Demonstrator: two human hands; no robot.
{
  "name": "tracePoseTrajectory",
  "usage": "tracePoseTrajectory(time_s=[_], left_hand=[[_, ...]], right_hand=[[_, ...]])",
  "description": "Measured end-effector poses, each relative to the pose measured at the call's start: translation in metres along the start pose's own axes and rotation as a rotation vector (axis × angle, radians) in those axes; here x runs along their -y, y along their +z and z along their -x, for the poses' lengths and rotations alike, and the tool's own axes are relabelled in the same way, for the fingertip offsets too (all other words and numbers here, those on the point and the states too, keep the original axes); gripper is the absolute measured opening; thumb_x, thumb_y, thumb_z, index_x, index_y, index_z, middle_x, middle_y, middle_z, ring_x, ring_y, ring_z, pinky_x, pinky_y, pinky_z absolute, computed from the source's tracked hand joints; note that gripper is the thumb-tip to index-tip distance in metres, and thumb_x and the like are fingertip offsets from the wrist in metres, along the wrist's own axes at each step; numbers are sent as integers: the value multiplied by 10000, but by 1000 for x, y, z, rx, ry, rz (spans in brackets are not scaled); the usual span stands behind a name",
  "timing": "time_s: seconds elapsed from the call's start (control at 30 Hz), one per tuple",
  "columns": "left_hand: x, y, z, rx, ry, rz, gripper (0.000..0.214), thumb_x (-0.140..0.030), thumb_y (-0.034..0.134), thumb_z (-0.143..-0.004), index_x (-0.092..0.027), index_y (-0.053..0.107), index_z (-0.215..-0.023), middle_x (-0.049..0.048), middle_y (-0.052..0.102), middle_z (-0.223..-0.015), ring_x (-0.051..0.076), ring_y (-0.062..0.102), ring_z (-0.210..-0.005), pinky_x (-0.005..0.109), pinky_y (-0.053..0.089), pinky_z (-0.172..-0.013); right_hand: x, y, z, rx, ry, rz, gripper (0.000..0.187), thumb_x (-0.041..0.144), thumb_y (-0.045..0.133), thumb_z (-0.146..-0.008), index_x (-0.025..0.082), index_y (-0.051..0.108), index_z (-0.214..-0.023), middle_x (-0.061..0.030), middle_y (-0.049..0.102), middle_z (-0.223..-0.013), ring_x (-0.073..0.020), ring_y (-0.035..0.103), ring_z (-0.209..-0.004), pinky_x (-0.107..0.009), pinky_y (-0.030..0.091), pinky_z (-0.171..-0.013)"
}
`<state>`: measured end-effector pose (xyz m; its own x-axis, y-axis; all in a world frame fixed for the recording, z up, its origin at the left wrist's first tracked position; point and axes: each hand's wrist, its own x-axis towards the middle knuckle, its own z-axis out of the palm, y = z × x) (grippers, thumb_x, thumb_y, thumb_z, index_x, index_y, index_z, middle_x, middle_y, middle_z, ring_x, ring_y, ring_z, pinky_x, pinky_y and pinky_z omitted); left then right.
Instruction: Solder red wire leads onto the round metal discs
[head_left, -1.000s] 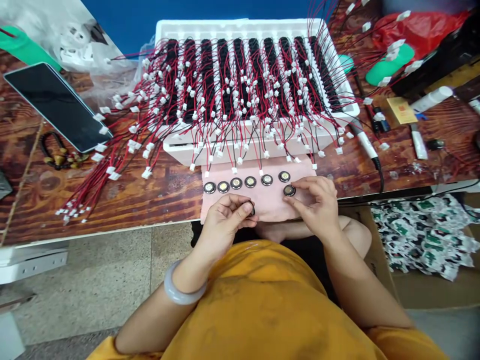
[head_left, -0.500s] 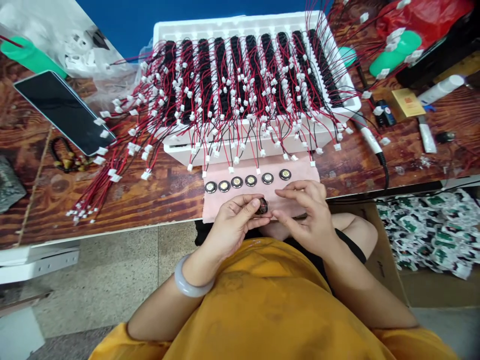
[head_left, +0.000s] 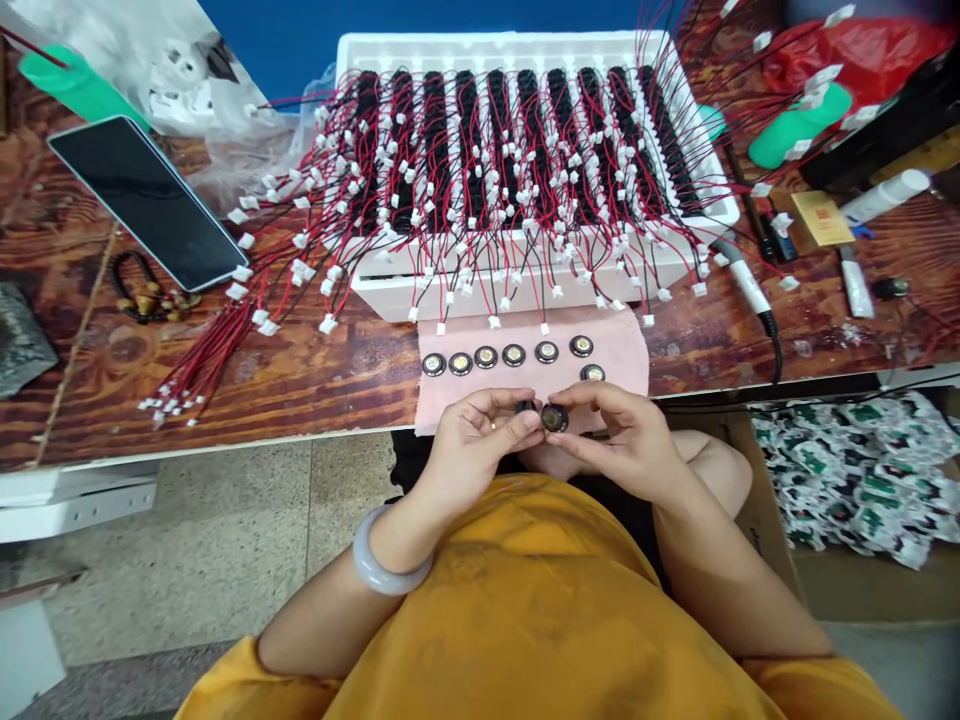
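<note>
Pinching round disc [head_left: 554, 417] between fingertips of left hand [head_left: 469, 450], right hand [head_left: 626, 440].

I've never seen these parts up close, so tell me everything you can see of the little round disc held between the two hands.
The small round disc looks dark with a black rim and a dull brownish face. It is held above the near edge of the pink cloth, pinched between the fingertips of the left hand and the right hand. Its face tilts up towards the camera. Finer detail is too small to tell.
</note>
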<state>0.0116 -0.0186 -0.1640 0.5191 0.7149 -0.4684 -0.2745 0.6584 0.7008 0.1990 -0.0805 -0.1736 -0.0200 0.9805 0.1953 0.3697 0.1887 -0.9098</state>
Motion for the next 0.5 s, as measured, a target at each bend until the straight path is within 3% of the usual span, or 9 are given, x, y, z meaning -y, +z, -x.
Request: tracePoseTrajectory(time_s=[0.23,0.5], left_hand=[[-2,-8,-2,-91,53,-18,400,-352,901,-661,-153,737,-967,11,727,-819,117,708,-711,207,631,-629],[1,-12,-3,-143,104,49,392,-322,915,-643,-151,724,-939,21,735,-905,124,720,-759,247,650,-715]], right_hand=[[-20,-8,0,-72,46,109,283,351,745,-891,249,611,-1119,-2,668,-1000,-153,653,-870,-271,526,-769],[-30,3,-9,-274,42,568,281,449,762,-859,266,718,-1067,-73,592,-1086,-305,494,-1096,-513,356,-1001]])
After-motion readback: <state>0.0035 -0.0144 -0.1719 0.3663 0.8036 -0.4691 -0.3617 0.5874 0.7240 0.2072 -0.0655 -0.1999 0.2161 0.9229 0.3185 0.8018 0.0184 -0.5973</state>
